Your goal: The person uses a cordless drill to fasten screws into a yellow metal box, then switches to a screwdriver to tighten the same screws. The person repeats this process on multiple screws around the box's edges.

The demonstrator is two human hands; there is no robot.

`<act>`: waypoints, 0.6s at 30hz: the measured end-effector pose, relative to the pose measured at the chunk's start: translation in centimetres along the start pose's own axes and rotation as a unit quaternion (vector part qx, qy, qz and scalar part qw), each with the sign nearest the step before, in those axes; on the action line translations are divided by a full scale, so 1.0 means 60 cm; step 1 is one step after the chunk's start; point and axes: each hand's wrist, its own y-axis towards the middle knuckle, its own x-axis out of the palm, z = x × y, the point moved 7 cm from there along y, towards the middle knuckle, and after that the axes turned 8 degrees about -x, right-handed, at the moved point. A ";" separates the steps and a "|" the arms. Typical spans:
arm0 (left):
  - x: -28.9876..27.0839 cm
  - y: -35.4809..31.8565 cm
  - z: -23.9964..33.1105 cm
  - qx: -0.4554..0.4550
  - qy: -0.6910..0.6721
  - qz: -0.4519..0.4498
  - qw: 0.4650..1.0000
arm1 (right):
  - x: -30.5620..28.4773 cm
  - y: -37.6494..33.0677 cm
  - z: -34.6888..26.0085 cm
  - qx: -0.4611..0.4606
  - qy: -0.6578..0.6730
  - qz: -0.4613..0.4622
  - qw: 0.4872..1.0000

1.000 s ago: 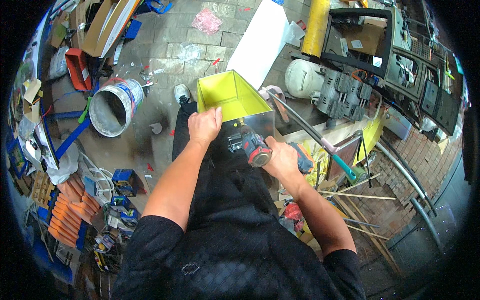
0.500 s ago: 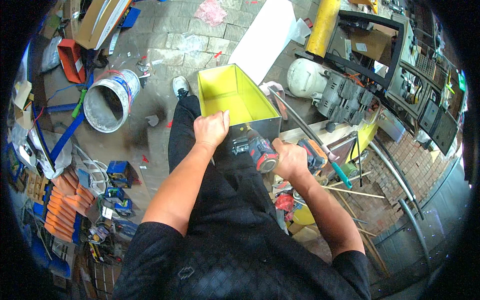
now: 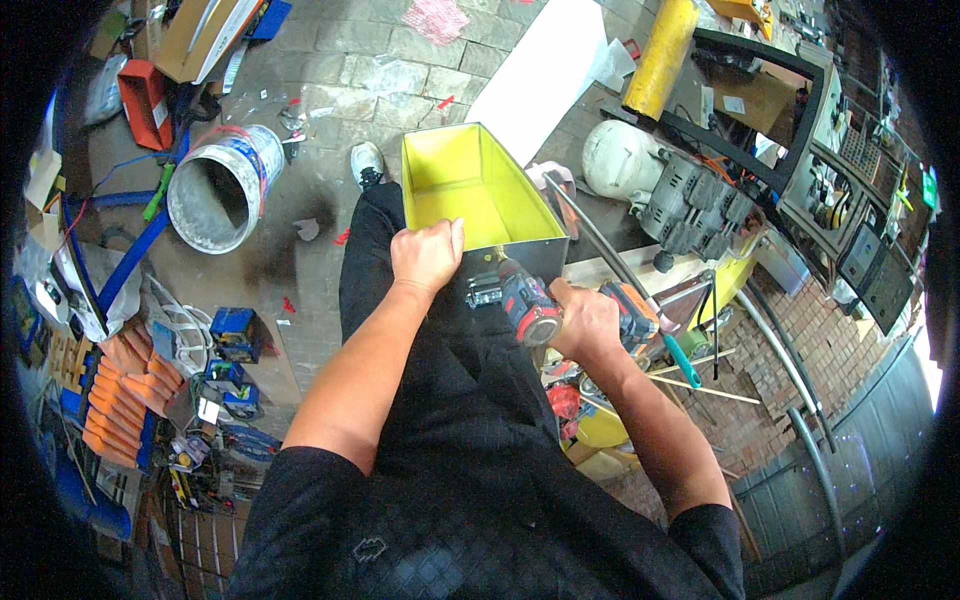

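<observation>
An open box [image 3: 470, 190], yellow inside and dark outside, rests at my legs. My left hand [image 3: 428, 257] is closed over the near rim of the box, left of its middle. In my right hand [image 3: 587, 319] is a cordless drill [image 3: 529, 309], its bit end against the box's near outer wall just under the rim. The drill's battery [image 3: 630, 314] sticks out to the right of that hand. A metal latch or hinge [image 3: 484, 291] sits on the near wall, left of the drill. Where exactly the bit tip meets the wall is too small to make out.
At the left stands a white bucket [image 3: 215, 200], with a red bin [image 3: 145, 105] behind it. Right of the box are a metal pole with a teal grip [image 3: 682, 360] and an air compressor [image 3: 690, 200]. A white panel [image 3: 540, 75] lies beyond the box. Orange bins [image 3: 115, 410] are stacked at lower left.
The view has shifted slightly, so the surroundings sit a little differently. Both hands keep their holds, and the drill stays against the box's near wall.
</observation>
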 end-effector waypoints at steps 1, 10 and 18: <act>0.003 -0.002 0.004 0.003 -0.002 0.000 1.000 | 0.002 -0.005 0.004 0.005 0.000 0.003 1.000; 0.005 -0.007 0.010 0.015 0.005 0.031 0.999 | 0.025 -0.023 0.015 0.015 0.035 0.043 0.998; 0.003 -0.010 0.002 0.012 0.000 0.021 1.000 | 0.020 -0.021 0.006 0.009 0.041 0.042 0.998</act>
